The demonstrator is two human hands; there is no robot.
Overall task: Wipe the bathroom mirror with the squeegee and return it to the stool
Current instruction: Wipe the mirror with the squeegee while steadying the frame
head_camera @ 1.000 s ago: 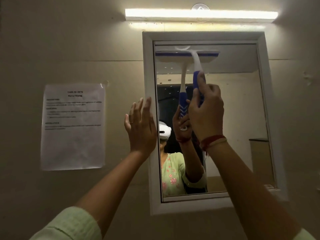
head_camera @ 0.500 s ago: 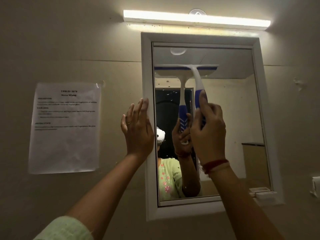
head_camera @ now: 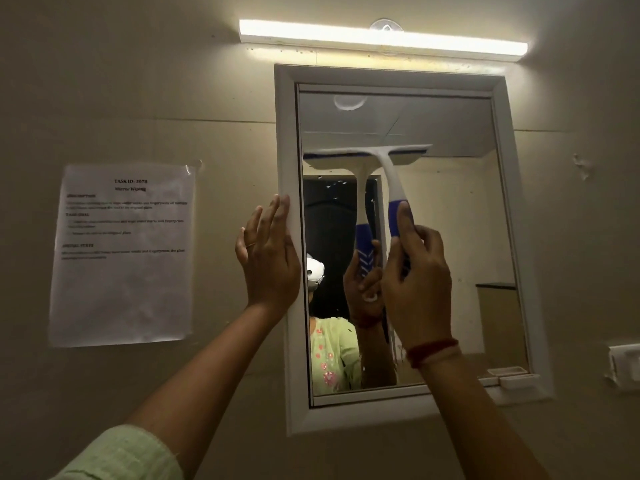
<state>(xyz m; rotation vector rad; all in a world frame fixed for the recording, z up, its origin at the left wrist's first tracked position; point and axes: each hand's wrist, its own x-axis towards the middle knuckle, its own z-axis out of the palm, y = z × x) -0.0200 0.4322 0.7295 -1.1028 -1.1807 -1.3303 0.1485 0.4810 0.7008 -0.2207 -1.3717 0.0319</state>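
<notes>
A white-framed mirror (head_camera: 457, 237) hangs on the beige wall under a lit tube light. The white and blue squeegee (head_camera: 388, 168) lies with its blade flat against the glass, about a third of the way down from the top edge. My right hand (head_camera: 417, 289) grips its blue handle from below. My left hand (head_camera: 268, 258) rests flat, fingers together, on the mirror's left frame. Small water drops dot the glass just under the blade's left half. The stool is out of view.
A printed task sheet (head_camera: 124, 254) is taped to the wall left of the mirror. The tube light (head_camera: 381, 39) runs above the frame. A small white ledge (head_camera: 516, 379) juts from the mirror's lower right, with a wall switch (head_camera: 625, 365) beside it.
My right hand has drawn the squeegee down the glass from near the top edge. My left hand has stayed on the frame.
</notes>
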